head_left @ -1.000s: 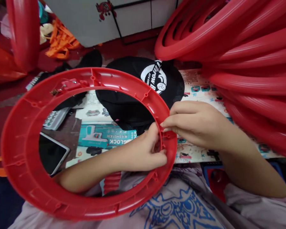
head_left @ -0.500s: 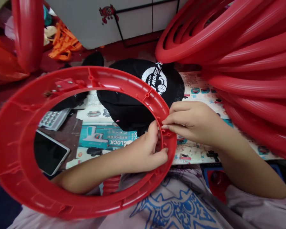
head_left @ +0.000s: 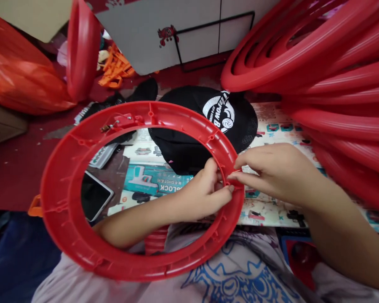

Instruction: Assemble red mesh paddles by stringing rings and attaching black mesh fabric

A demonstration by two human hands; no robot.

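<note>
A hollow red plastic ring (head_left: 58, 185), ribbed and open on its upper face, is tilted above my lap. Through its opening reaches my left forearm, and my left hand (head_left: 210, 189) is closed round the ring's right side, thumb on the open channel. At that same side my right hand (head_left: 268, 172) pinches thumb and fingers together over the channel. A thin reddish line shows between those fingertips, too small to name. Within the channel at the far side sit a small red part (head_left: 126, 121) and a metal spring (head_left: 105, 128) with thin wires.
Large red rings (head_left: 318, 80) are piled at the right. A black cloth piece with white print (head_left: 180, 145) lies on printed cardboard (head_left: 262, 206). Left of it are a phone (head_left: 96, 195) and calculator (head_left: 104, 155). Orange parts (head_left: 115, 65) and an orange bag (head_left: 22, 67) lie beyond.
The view has shifted, so everything sits farther right and slightly lower. My right fingertips have drawn a little away from my left hand, and a thin reddish line now shows between them.
</note>
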